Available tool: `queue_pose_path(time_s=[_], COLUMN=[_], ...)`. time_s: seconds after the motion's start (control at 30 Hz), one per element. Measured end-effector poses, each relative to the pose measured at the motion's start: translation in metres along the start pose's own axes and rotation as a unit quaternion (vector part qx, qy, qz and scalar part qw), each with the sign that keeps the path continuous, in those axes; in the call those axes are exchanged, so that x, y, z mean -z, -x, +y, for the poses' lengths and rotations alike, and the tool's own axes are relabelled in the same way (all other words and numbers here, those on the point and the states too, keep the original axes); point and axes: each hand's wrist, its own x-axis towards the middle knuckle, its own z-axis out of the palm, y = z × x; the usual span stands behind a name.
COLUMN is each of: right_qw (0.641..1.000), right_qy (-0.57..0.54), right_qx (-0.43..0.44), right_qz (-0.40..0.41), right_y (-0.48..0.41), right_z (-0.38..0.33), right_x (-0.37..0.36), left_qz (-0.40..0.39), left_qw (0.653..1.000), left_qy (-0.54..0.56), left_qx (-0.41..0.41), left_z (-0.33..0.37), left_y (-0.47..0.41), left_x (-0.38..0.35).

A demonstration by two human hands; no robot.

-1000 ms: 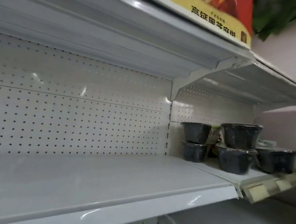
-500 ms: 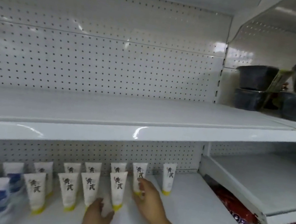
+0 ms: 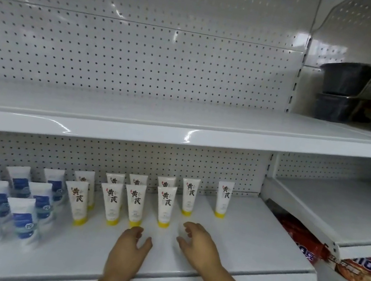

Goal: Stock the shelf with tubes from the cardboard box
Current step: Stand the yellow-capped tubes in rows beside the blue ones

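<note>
On the lower shelf (image 3: 247, 247), yellow-capped tubes (image 3: 135, 205) stand cap-down in two rows; near its front edge the left hand (image 3: 130, 245) and right hand (image 3: 197, 244) hover apart — loose-fingered, empty. A careless brush could domino the front row.

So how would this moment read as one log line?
left hand open, empty | right hand open, empty | yellow-capped tubes upright on shelf

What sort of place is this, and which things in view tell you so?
Most likely a shop aisle: white metal shelves with pegboard backs, yellow-capped tubes stood upright in rows, and red snack packs marked 10 to the right.
</note>
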Motion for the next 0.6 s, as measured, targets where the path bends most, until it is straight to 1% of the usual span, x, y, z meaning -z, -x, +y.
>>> queue_pose_path(time_s=[0.13,0.2,0.33,0.47,0.6], right_qw=[1.0,1.0,1.0,0.997,0.99], right_qy=[0.008,0.01,0.025,0.072,0.108], right_qx=[-0.012,-0.01,-0.002,0.025,0.067], right_qz=[0.005,0.006,-0.005,-0.028,-0.053], right_y=[0.021,0.034,0.065,0.102,0.14], right_z=[-0.014,-0.025,-0.053,-0.087,-0.117], right_x=[-0.006,-0.012,-0.029,-0.053,-0.088], left_qz=[-0.005,-0.007,-0.011,-0.029,-0.037], left_qw=[0.999,0.998,0.997,0.994,0.988], left_qy=[-0.022,-0.027,-0.034,-0.06,-0.107], left_qx=[-0.027,-0.053,-0.07,-0.087,-0.1], left_z=[-0.013,-0.023,-0.05,-0.088,-0.14], left_y=[0.013,0.024,0.048,0.072,0.104], left_x=[0.017,0.03,0.064,0.102,0.136])
